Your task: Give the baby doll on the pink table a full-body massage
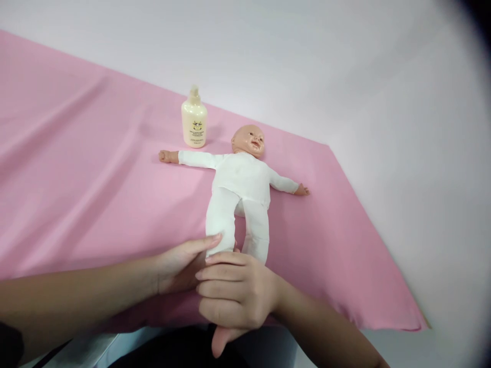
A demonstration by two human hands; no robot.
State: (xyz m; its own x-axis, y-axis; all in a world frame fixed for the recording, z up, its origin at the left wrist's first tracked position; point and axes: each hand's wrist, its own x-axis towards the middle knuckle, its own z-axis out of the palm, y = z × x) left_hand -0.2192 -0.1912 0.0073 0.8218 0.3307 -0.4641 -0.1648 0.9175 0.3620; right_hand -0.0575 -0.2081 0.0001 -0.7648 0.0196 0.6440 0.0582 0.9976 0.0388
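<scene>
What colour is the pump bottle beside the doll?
The pump bottle is pale cream; the head view shows it.

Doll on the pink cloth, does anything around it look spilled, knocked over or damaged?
Nothing looks spilled, knocked over or damaged. The bottle stands upright, and the doll lies face up. The pink cloth is creased on the left of the picture, which looks slightly untidy.

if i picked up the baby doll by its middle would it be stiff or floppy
The baby doll would probably feel soft at the middle, since its torso looks like white fabric. The legs look like fabric too, so they may dangle. The head looks smooth and shiny like hard plastic, so it could be heavier and tip back.
</scene>
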